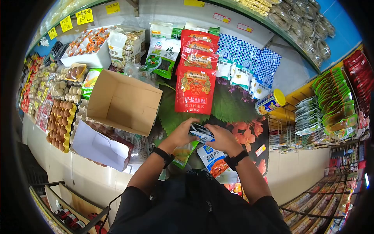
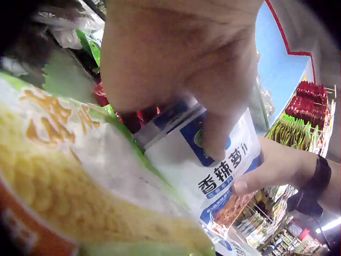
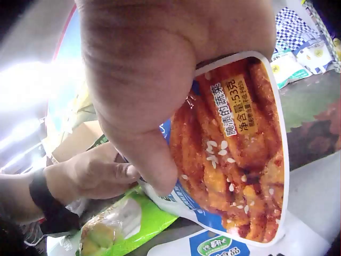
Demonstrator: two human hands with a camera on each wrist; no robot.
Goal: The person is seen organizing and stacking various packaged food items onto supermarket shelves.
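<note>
A shopper's left hand and right hand meet over the near middle of a crowded display table, both clamped on a blue-and-white pickle pouch held between them just above the tabletop. The left wrist view shows the left hand's fingers curled over the pouch's top edge. The right wrist view shows the right hand's thumb pressed on its printed face of orange-red vegetable strips. Whether one pouch or a small stack is gripped cannot be told.

Each wrist wears a black band. Directly below the hands lie a green packet on the left and a second blue-and-white pouch on the right.

Farther back, red packets run in an overlapping row away from the hands, with blue-checked bags to their right and a yellow-lidded tin on its side near the right edge. An open cardboard box sits to the left, beyond it trays of eggs.
</note>
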